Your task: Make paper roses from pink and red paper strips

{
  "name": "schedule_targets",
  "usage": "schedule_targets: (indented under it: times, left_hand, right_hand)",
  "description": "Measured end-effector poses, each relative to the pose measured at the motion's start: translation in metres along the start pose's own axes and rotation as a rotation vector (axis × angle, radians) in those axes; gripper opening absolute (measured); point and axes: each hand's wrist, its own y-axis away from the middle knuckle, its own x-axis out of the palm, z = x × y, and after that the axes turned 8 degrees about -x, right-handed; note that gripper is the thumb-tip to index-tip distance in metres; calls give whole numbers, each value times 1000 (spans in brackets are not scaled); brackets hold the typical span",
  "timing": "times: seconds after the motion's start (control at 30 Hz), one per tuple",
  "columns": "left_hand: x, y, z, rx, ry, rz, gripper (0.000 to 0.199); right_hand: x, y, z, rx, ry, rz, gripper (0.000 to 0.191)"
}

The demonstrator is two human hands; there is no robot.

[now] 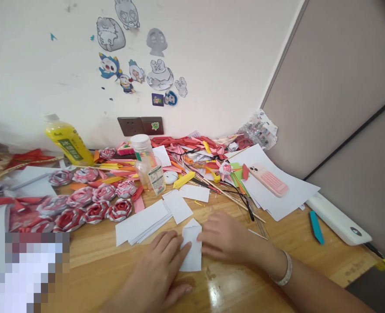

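Folded paper (194, 257): on the table (241, 287), lying lengthwise near-to-far, its pointed end toward the wall (212, 65).
Paper look: white, creased, narrow.
Left hand (161, 263): open, fingers on left edge.
Right hand (226, 237): curled at right edge; pinching, I cannot tell.

Yellow bottle (68, 142), pink phone (269, 179) and, probably, plastic packaging (260, 130).

Single head-worn view, looking forward and steeply down from above the near side of the wooden tabletop (91, 265). Left hand (162, 261) and right hand (223, 237) appear close, low centre; white wall (218, 52) behind, grey partition (336, 95) at frame right.
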Motion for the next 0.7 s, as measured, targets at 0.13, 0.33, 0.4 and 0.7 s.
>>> schedule_targets:
  times: [0.13,0.33,0.4,0.7]
  left_hand:
    - [0,-2,0,-46,81,34,45]
    - [-2,-3,10,-18,142,-9,41]
    - [-2,-3,12,-6,143,-21,40]
    - [-3,-6,15,134,136,-49,27]
  right_hand:
    - [0,-4,13,-152,-31,79,9]
    - [-9,-3,4,-115,-173,83,10]
    - [-8,-4,3,-98,-138,82,11]
    - [3,-2,3,23,-242,-83,17]
